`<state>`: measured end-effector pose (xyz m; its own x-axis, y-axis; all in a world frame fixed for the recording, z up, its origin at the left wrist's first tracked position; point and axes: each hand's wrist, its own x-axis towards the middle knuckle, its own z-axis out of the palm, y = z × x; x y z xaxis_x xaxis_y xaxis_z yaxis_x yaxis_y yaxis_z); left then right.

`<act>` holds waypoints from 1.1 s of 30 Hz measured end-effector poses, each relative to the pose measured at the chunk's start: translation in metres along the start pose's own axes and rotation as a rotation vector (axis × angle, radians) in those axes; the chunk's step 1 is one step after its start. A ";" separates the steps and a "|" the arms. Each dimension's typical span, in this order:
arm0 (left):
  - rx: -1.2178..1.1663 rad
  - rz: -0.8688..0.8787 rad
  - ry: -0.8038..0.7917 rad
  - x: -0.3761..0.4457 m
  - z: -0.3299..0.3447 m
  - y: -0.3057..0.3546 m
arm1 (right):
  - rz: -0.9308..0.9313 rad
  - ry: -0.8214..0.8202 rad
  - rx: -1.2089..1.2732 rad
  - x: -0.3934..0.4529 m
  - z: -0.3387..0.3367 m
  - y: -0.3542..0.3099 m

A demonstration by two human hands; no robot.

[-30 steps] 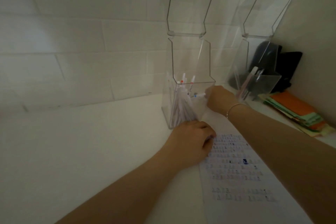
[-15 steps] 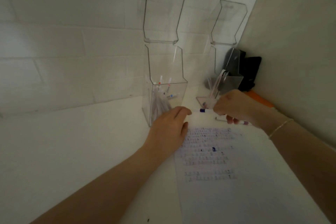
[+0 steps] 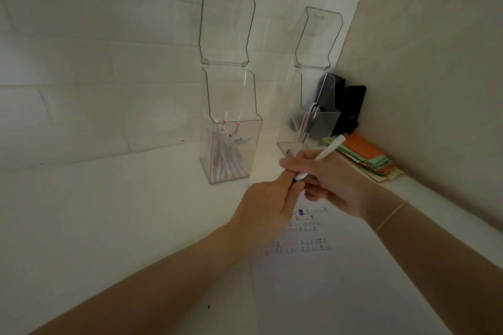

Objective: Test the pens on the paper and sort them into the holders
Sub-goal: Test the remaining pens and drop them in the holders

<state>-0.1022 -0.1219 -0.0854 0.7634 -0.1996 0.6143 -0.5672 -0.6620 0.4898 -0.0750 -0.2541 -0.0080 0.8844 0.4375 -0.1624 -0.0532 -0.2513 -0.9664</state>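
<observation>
Pen [image 3: 325,156], white, light and stiff, likely slippery, mid-frame above the paper [image 3: 326,280]: right hand [image 3: 334,185] pinching its barrel, left hand [image 3: 268,207] pinching its blue cap end; best gripped mid-barrel.

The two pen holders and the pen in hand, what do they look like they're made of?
Left holder and right holder: clear, glossy rigid plastic, likely acrylic; pens and wall show through. Pen: smooth white barrel, probably plastic, gripped by right hand, left hand pinching its blue end.
</observation>
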 end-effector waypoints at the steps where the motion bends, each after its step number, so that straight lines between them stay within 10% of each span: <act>1: -0.040 -0.014 -0.015 0.000 0.000 0.001 | -0.001 0.014 0.028 0.000 0.000 0.002; 24: 0.327 -0.094 -0.315 -0.018 0.011 0.003 | 0.025 0.524 0.179 -0.049 -0.032 0.078; 33: 0.445 -0.060 -0.332 -0.020 0.020 -0.002 | -0.076 0.715 -0.169 -0.037 -0.026 0.102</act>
<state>-0.1102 -0.1308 -0.1107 0.8874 -0.3216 0.3303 -0.3899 -0.9059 0.1653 -0.1012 -0.3181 -0.0960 0.9720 -0.1964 0.1289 0.0413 -0.3972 -0.9168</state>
